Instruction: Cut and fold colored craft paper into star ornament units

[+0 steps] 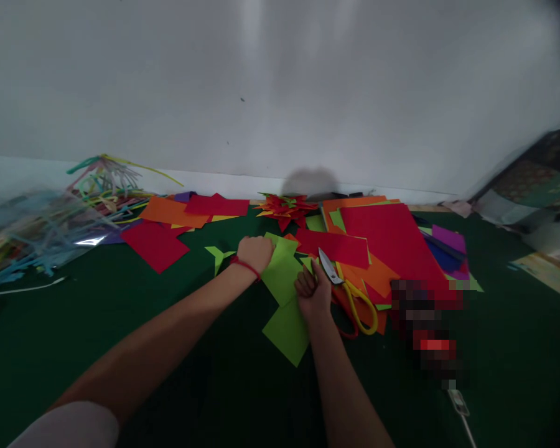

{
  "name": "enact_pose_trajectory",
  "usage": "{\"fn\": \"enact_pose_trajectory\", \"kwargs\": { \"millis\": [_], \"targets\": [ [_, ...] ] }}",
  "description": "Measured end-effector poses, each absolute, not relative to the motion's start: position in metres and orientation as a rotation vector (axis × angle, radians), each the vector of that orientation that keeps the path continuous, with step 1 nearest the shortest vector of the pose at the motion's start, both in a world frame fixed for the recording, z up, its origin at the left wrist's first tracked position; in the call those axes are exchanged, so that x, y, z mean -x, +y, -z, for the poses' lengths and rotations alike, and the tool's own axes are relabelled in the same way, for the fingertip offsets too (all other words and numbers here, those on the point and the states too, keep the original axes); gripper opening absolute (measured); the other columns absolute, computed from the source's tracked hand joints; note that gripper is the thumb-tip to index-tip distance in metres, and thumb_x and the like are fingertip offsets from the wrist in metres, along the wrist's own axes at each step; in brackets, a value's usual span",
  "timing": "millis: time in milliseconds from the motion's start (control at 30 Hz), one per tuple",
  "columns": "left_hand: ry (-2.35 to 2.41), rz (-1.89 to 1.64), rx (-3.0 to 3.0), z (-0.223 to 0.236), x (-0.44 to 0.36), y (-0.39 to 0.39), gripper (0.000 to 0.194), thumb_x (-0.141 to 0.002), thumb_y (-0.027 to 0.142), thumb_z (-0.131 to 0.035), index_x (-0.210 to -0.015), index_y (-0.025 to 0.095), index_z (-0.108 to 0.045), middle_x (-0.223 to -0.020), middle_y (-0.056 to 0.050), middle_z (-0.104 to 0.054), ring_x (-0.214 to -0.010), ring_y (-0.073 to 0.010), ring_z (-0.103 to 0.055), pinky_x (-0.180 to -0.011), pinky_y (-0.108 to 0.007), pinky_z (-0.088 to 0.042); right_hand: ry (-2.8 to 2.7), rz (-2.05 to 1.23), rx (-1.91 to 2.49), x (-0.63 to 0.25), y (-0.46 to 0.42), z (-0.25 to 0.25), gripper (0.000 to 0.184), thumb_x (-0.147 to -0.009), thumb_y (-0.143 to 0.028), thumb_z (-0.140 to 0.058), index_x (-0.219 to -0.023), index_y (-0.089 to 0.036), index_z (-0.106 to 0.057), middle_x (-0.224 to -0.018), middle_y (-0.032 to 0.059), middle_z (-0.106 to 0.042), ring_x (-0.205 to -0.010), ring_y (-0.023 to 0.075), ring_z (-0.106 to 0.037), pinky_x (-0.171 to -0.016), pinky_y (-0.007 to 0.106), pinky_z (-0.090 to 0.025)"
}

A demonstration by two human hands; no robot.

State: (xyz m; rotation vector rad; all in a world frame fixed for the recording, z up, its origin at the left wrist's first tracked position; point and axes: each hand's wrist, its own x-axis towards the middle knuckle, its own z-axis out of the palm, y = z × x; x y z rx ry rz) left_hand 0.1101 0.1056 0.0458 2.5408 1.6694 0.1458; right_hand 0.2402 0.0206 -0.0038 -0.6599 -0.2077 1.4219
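Has light green paper (pixel 280 280) at the middle of the dark green tabletop (pixel 191 373), in overlapping pieces between the hands. Brings the left hand (pixel 254 254), red cord (pixel 247 266) at the wrist, to the paper's left edge, fingers curled downward; cannot tell their grip, largely hidden. Holds the right hand (pixel 315 295) over the right edge, fingers bent toward the palm, near a small green scrap (pixel 307 264); cannot tell whether clamped on it. Just right of that hand, scissors (pixel 340 282) with yellow and red handles. Beside the left wrist, a three-pointed green piece (pixel 218 256). Farther back, a spiky paper flower (pixel 287 208), mostly red; to its right, a red sheet (pixel 387 239) atop orange ones. Farther left, a red rectangle (pixel 155 246), then a clear plastic bag (pixel 51 224) near coloured strips.
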Motion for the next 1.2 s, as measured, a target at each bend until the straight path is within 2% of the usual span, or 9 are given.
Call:
{"fn": "enact_pose_trajectory", "kwargs": {
  "millis": [67,167,300,500,667,800,933,1067,1200],
  "targets": [
    [1.709,-0.167,-2.521,-0.049,-0.113,0.115,0.031,-0.086,0.025,-0.039,-0.085,0.009,-0.065,-0.082,-0.018,-0.065,-0.086,-0.0293,-0.061,-0.073,-0.038,-0.042,-0.197,-1.433,0.653,-0.239,0.021,0.004,0.034,-0.071,-0.036,-0.062,-0.060,-0.021,-0.033,-0.037,-0.0123,-0.022,-0.033,0.0047,-0.014,-0.031,0.018,-0.013],
    [1.671,-0.228,-2.518,-0.048,-0.121,0.135,0.028,-0.085,0.029,-0.044,-0.103,0.014,-0.059,-0.095,-0.012,-0.063,-0.090,-0.0231,-0.059,-0.073,-0.031,-0.043,-0.184,-1.440,0.649,-0.239,0.022,0.003,0.034,-0.070,-0.035,-0.062,-0.059,-0.021,-0.033,-0.037,-0.0126,-0.022,-0.032,0.0044,-0.014,-0.031,0.018,-0.012],
    [1.470,-0.239,-2.574,-0.039,-0.141,0.155,0.024,-0.081,0.025,-0.051,-0.102,0.017,-0.060,-0.107,-0.008,-0.058,-0.099,-0.0172,-0.054,-0.084,-0.024,-0.040,-0.174,-1.440,0.646,-0.240,0.023,0.003,0.035,-0.069,-0.032,-0.063,-0.058,-0.021,-0.032,-0.037,-0.0130,-0.020,-0.032,0.0042,-0.015,-0.031,0.018,-0.013],
    [1.370,-0.070,-2.540,-0.032,-0.165,0.176,0.031,-0.072,0.017,-0.063,-0.103,0.011,-0.059,-0.108,-0.014,-0.056,-0.107,-0.0283,-0.049,-0.088,-0.039,-0.040,-0.169,-1.422,0.658,-0.241,0.022,0.003,0.033,-0.068,-0.034,-0.063,-0.060,-0.021,-0.034,-0.039,-0.0127,-0.020,-0.033,0.0043,-0.015,-0.032,0.018,-0.013],
    [1.285,-0.050,-2.429,-0.033,-0.164,0.195,0.027,-0.083,0.029,-0.052,-0.106,0.014,-0.054,-0.107,-0.007,-0.056,-0.091,-0.0193,-0.057,-0.077,-0.037,-0.048,-0.190,-1.433,0.666,-0.241,0.023,0.004,0.037,-0.069,-0.036,-0.063,-0.058,-0.021,-0.031,-0.040,-0.0125,-0.019,-0.033,0.0042,-0.015,-0.032,0.018,-0.015],
    [1.326,-0.337,-2.355,-0.042,-0.156,0.198,0.016,-0.067,0.024,-0.066,-0.079,0.015,-0.066,-0.077,-0.003,-0.066,-0.078,-0.0182,-0.060,-0.072,-0.027,-0.045,-0.212,-1.423,0.674,-0.241,0.023,0.005,0.038,-0.068,-0.036,-0.064,-0.058,-0.020,-0.032,-0.040,-0.0126,-0.019,-0.032,0.0040,-0.015,-0.031,0.018,-0.014],
    [1.400,-0.703,-2.216,-0.056,-0.138,0.192,0.013,-0.065,0.026,-0.064,-0.074,0.017,-0.068,-0.067,-0.001,-0.066,-0.067,-0.0164,-0.060,-0.062,-0.023,-0.044,-0.256,-1.404,0.691,-0.240,0.022,0.005,0.033,-0.069,-0.037,-0.064,-0.061,-0.021,-0.036,-0.040,-0.0129,-0.021,-0.032,0.0037,-0.018,-0.031,0.016,-0.017],
    [1.491,-1.134,-2.025,-0.078,-0.109,0.173,0.017,-0.072,0.026,-0.056,-0.083,0.017,-0.066,-0.076,-0.003,-0.067,-0.072,-0.0159,-0.060,-0.065,-0.024,-0.046,-0.330,-1.372,0.727,-0.239,0.021,0.003,0.030,-0.068,-0.038,-0.065,-0.067,-0.021,-0.041,-0.041,-0.0127,-0.030,-0.032,0.0030,-0.026,-0.031,0.014,-0.023],
    [1.500,-1.444,-1.795,-0.096,-0.068,0.129,0.027,-0.083,0.033,-0.041,-0.095,0.014,-0.056,-0.073,-0.004,-0.063,-0.064,-0.0138,-0.061,-0.060,-0.025,-0.049,-0.441,-1.339,0.801,-0.234,0.018,0.000,0.030,-0.065,-0.034,-0.069,-0.072,-0.021,-0.043,-0.052,-0.0074,-0.054,-0.045,0.0054,-0.049,-0.041,0.014,-0.038]
  ]
}}
